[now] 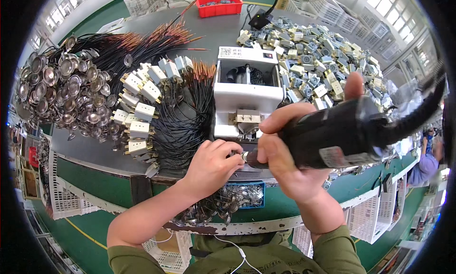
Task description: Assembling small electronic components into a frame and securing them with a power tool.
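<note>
My right hand [297, 176] is wrapped round a black electric screwdriver [332, 136], held nearly level with its tip pointing left. Close against that tip, my left hand [213, 164] has its fingers pinched together. What they hold is mostly hidden. Just beyond both hands stands a white machine [249, 99] with an open top compartment, and a small cream block with pins [248, 117] sits on its front ledge. Left of the machine, black wires with orange-brown ends [183, 126] fan out from a curved row of white-and-grey connector blocks [139, 129].
Shiny metal discs on wires [71, 86] are heaped at the left. Loose grey and cream blocks [308, 60] pile up at the right. A red bin [218, 9] stands at the back. Below my hands, a blue tray [264, 195] holds small metal parts. A black cable trails from the screwdriver.
</note>
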A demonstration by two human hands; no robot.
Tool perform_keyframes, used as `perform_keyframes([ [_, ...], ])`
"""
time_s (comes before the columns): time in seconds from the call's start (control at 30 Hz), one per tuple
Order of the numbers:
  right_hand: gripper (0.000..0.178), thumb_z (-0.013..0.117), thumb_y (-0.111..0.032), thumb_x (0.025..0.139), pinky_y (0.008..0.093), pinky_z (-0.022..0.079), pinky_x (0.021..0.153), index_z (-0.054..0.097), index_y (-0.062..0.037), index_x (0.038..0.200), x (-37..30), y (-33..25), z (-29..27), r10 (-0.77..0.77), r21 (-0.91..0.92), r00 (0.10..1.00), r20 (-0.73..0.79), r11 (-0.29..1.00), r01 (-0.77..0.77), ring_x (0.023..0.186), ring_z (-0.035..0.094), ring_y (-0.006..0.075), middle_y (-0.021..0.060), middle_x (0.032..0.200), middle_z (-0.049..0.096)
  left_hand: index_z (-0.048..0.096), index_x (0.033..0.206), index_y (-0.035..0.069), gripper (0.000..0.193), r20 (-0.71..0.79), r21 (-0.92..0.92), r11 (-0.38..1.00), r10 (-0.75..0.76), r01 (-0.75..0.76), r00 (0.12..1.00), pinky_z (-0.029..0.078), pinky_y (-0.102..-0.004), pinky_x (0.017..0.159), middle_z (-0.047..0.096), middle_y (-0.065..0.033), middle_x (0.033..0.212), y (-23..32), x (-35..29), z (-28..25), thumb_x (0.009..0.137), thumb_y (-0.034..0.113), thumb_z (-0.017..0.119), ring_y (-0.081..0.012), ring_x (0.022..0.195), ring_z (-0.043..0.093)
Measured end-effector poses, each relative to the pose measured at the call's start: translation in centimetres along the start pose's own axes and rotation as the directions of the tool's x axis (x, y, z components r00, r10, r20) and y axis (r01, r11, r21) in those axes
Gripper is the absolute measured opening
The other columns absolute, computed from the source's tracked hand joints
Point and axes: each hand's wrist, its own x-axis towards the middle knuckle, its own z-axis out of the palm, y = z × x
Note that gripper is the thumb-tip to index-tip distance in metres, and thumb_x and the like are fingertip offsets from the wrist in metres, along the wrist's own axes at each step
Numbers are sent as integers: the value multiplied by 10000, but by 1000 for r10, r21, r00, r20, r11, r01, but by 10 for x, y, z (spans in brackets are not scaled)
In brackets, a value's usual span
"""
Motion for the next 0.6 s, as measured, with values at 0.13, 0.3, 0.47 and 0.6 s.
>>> perform_keyframes([
  [0.13,809,748,49,801,294,566,789,231,24,1423,-8,19,22,39,315,977,-209,949,30,822,685,156,101,993,676,715,873,170,117,34,-58,996,-60,62,998,437,-365,761,693,33,1096,-8,-5,5,772,125,752,-187,927,628],
  [0.3,1148,689,82,813,244,519,784,-188,-27,1545,-13,22,39,177,251,957,-228,961,-118,790,652,114,74,923,688,708,860,166,105,66,-46,995,-85,89,994,446,-363,749,693,43,1069,-6,-6,2,772,132,753,-184,935,632],
  [0.47,1118,698,83,794,240,517,784,-132,21,1540,-15,34,35,116,68,984,-135,992,-108,807,647,108,70,932,687,703,858,157,101,41,-36,997,-72,73,997,446,-367,741,690,38,1041,-8,-7,3,774,136,755,-189,926,630],
  [0.6,1075,699,97,797,238,505,782,-67,30,1550,-16,43,36,73,18,993,-89,997,-72,796,639,99,80,933,680,694,871,143,116,23,-72,992,-99,101,995,445,-370,740,672,17,983,-6,-6,3,772,132,754,-210,909,627],
])
